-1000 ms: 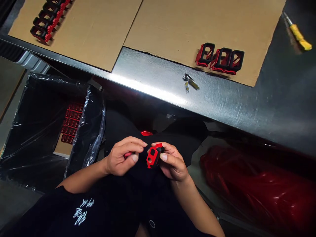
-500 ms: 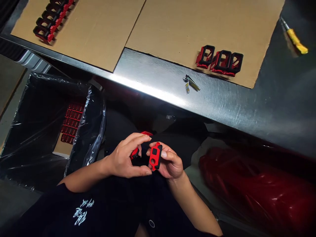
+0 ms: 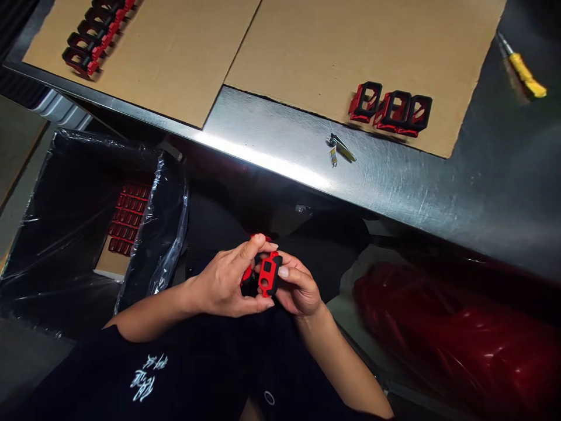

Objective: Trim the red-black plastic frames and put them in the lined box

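Observation:
Over my lap, below the steel table's edge, both hands meet on a small red and black plastic part [image 3: 269, 275]. My right hand [image 3: 297, 289] pinches it between thumb and fingers, red face up. My left hand [image 3: 228, 283] closes on it from the left, index finger over its top and thumb beneath, and a smaller red piece [image 3: 248, 273] shows between its fingers. Three assembled red and black parts [image 3: 391, 109] stand in a row on the cardboard sheet [image 3: 350, 41] above.
A long row of the same parts [image 3: 93, 32] lines the far left cardboard. A small metal clip tool [image 3: 338, 149] lies on the bare steel table [image 3: 280, 140], a yellow-handled screwdriver [image 3: 522, 67] at top right. A black-lined box [image 3: 65, 222] holds red parts at left; a red plastic bag [image 3: 456, 333] sits right.
My hands have closed together: the left hand moved right onto the part in my right hand, and the part has turned more upright and shifted slightly left and up.

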`<state>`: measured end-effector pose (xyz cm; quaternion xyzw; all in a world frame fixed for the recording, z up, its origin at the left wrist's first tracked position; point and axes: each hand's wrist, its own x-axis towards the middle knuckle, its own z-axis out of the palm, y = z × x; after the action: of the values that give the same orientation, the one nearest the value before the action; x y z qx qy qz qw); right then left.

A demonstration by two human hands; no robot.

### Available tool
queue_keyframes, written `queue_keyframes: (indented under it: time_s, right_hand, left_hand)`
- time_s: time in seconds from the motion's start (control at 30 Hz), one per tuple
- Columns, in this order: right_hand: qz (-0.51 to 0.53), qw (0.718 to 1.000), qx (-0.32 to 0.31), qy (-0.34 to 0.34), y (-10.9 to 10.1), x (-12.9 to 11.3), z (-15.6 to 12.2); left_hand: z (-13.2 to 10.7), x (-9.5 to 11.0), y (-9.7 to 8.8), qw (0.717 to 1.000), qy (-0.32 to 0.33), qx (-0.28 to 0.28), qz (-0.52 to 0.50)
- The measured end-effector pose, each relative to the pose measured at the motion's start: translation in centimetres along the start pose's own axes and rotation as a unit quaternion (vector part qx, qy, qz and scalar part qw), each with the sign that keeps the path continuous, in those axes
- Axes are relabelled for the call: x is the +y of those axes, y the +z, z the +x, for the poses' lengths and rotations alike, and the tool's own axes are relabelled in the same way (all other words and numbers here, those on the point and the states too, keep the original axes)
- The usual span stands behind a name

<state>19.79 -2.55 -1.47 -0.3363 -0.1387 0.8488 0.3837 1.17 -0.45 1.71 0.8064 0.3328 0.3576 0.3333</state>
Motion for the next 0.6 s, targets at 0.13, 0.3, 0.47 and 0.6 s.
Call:
queue_keyframes:
  time_s: [0.13, 0.3, 0.47, 0.6]
  right_hand:
    - [-0.020, 1.000, 0.016, -0.009, 0.4, -0.3, -0.1]
    - [-0.107, 0.993, 0.050, -0.021, 0.7, -1.1, 0.0]
    - [-0.215, 0.975, 0.047, 0.002, 1.1, -1.5, 0.2]
    - [-0.394, 0.912, 0.073, -0.091, 1.2, -4.4, -0.1]
  left_hand:
    - [0.0, 0.2, -0.6, 0.998, -0.023, -0.030, 0.053]
    - [0.3, 0.7, -1.3, 0.986, -0.095, -0.101, 0.088]
    - [0.2, 0.3, -1.5, 0.975, -0.148, -0.147, 0.080]
    - [-0.7, -0.9, -1.9, 0.984, -0.148, -0.100, 0.019]
